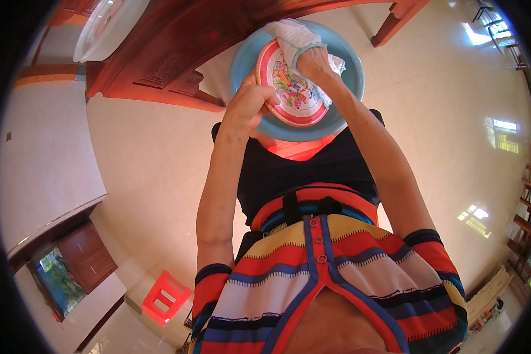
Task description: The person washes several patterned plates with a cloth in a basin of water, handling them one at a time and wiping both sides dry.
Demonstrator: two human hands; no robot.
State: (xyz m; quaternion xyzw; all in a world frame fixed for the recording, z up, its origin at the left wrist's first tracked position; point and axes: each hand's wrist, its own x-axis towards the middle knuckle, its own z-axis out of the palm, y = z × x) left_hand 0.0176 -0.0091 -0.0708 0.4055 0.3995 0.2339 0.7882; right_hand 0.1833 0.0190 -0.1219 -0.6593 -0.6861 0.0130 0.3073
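A round tray or plate (294,84) with a red rim and a colourful printed picture is tilted over a blue plastic basin (354,73). My left hand (252,99) grips its lower left edge, thumb on the face. Over the fingers of my right hand (314,64) lies a white cloth (294,35) with a pale blue-green edge, at the upper right part of the plate. More of the cloth shows beyond the right wrist. The right fingertips are hidden under the cloth.
Beyond the basin stands carved reddish wooden furniture (159,66), with a white tray or basin (110,26) on it at upper left. Something red lies under the blue basin. A red plastic stool (166,298) is on the tiled floor at lower left. Wooden furniture lines the right side.
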